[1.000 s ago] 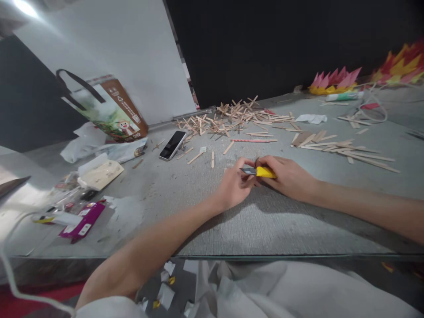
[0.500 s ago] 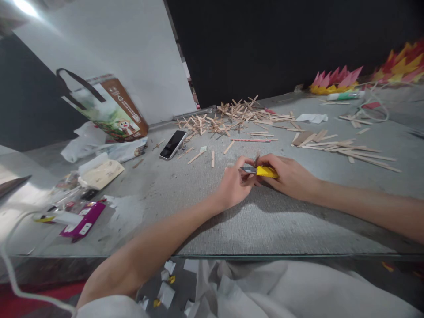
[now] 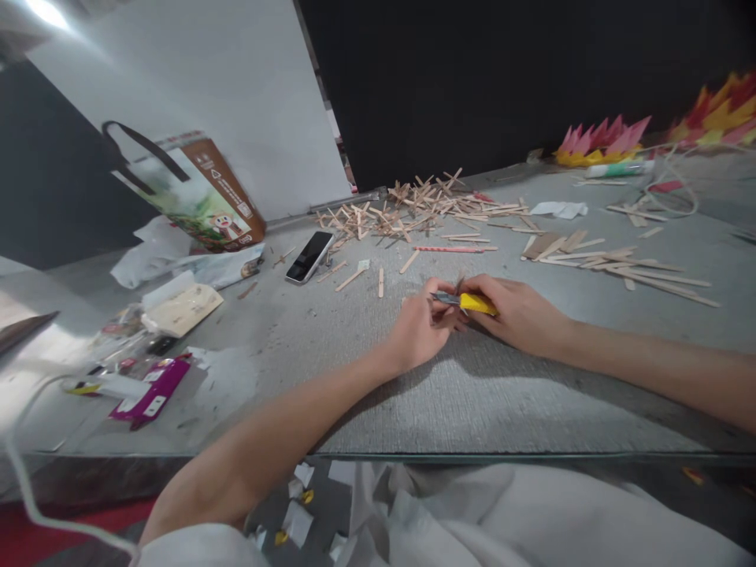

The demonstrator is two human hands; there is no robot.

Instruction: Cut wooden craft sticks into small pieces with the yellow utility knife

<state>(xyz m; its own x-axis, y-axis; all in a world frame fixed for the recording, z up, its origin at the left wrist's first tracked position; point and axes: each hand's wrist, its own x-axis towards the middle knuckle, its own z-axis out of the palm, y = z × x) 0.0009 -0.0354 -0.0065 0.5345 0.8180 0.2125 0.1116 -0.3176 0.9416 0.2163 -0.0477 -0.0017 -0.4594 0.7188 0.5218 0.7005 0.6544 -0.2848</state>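
Little has changed over the last second: both hands stay together at the middle of the grey table [image 3: 472,394], and the whole scene sits only slightly differently in view, which looks like a small move of the head. The right hand [image 3: 520,315] is still wrapped around the yellow utility knife [image 3: 477,304], which lies low over the table with its metal blade pointing left. The left hand [image 3: 419,331] keeps its fingers pinched together right at the blade tip; whatever they nip is too small to make out. A thin dark sliver still pokes up just above the knife, between the two hands. Nothing around them has moved. The heap of wooden sticks [image 3: 413,209] lies on the far side, the phone [image 3: 310,257] far left of the hands, and the flat sticks [image 3: 614,264] to the right.
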